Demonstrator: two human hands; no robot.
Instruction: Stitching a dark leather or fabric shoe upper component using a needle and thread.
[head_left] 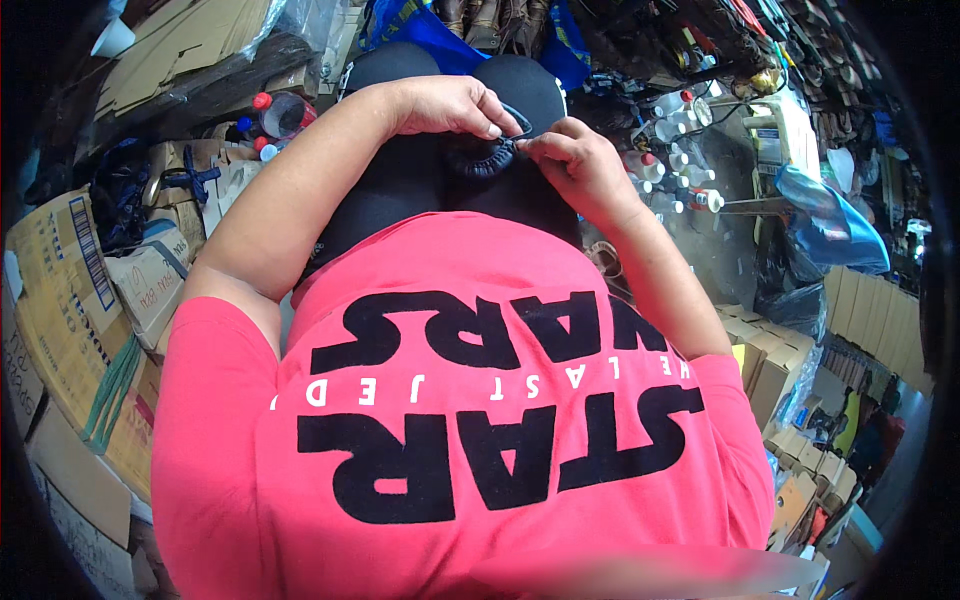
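Both hands are working over the lap, pinching a small dark gathered piece [487, 158], which is sitting on the knees between the two hands. The left hand [445, 105] is curling over its top edge, fingertips closed on a thin dark loop or strap [517, 120]; the right hand [580, 165] is closing thumb and forefinger tightly at the same spot, though whether a needle or thread is in that pinch is too small to tell.

The likely trouble: the grip is at the very edge of the piece, so a stronger tug could be pulling the loop out of the fingers, and the piece could be sliding off the rounded black trousers [420, 170] into the clutter below. With fingertips this close together, any sharp tool could be pricking a finger.

The piece is looking soft and puckered, with a ruffled rim, matte and dark. The trousers are smooth and matte. The pink shirt [480, 420] is soft knit with bold flat black print. Around the legs, stiff brown cardboard boxes [70, 300] are stacking up on the left, small white plastic bottles with red caps [680, 160] are crowding the right, and a crinkled, glossy blue plastic bag [830, 225] is lying beyond them
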